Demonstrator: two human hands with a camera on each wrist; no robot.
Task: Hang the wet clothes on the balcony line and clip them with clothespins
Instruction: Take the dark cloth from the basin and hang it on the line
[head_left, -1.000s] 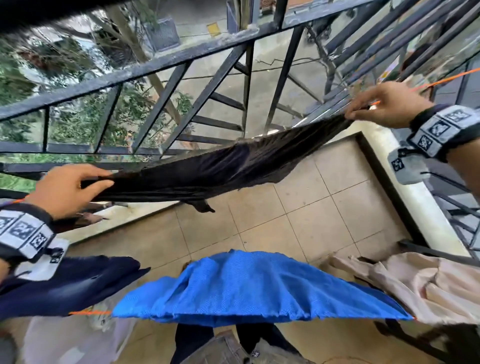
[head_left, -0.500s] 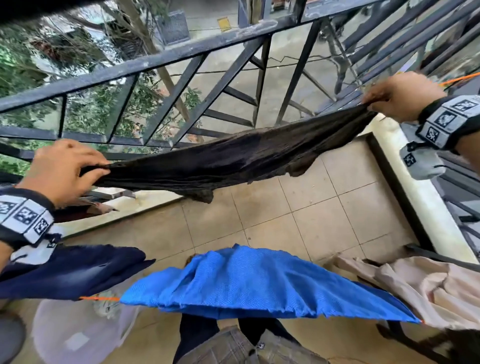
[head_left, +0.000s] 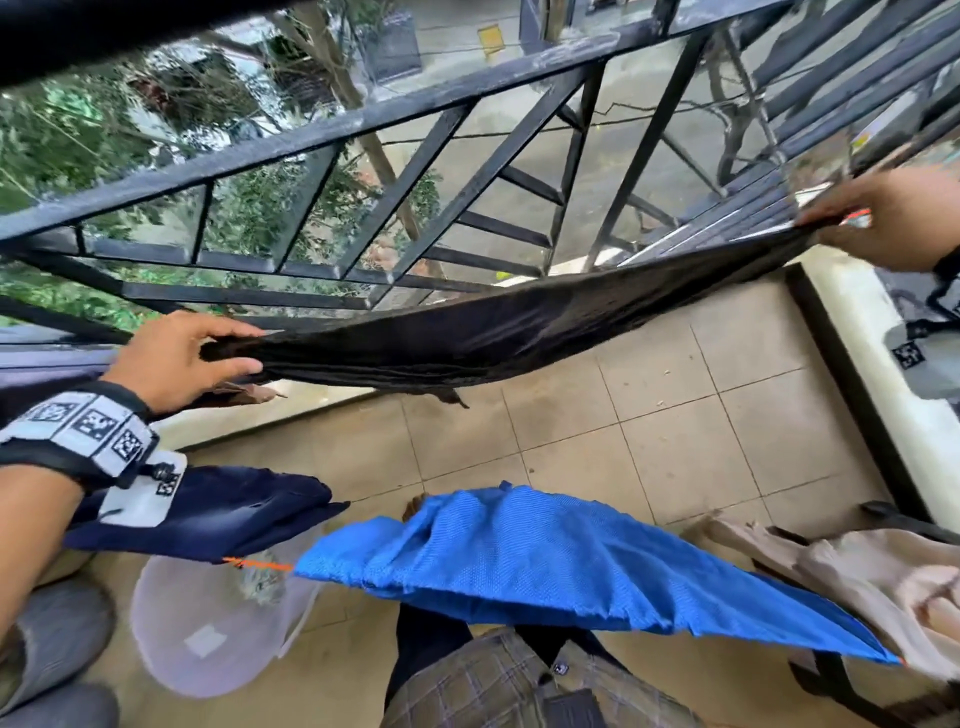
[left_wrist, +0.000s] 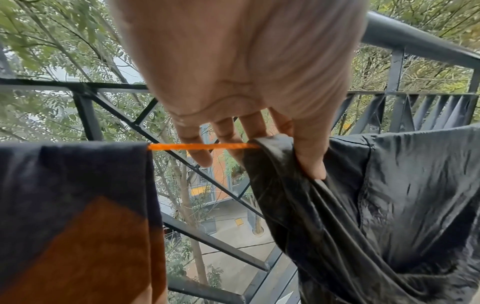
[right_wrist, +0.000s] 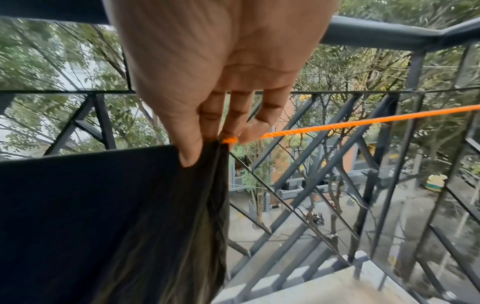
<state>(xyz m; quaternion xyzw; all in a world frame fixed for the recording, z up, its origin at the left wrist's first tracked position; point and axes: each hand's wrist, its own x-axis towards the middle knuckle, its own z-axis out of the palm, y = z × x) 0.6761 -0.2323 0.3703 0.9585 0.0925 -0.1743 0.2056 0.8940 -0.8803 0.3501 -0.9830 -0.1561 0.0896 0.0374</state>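
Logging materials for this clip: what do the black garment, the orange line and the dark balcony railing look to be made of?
The black garment looks like thin, smooth woven cloth with a slight sheen, possibly synthetic or just wet; it creases finely. The orange line looks like braided or twisted synthetic cord, judging by its ribbed surface. The dark balcony railing looks like painted metal: straight flat bars, with scuffed pale patches on top.

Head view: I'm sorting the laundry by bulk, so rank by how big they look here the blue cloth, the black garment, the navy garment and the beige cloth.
1. Blue cloth and black garment: too alike to rank; the blue is nearer the camera.
2. Beige cloth, cut off by the frame.
3. Navy garment, partly hidden by the wrist.
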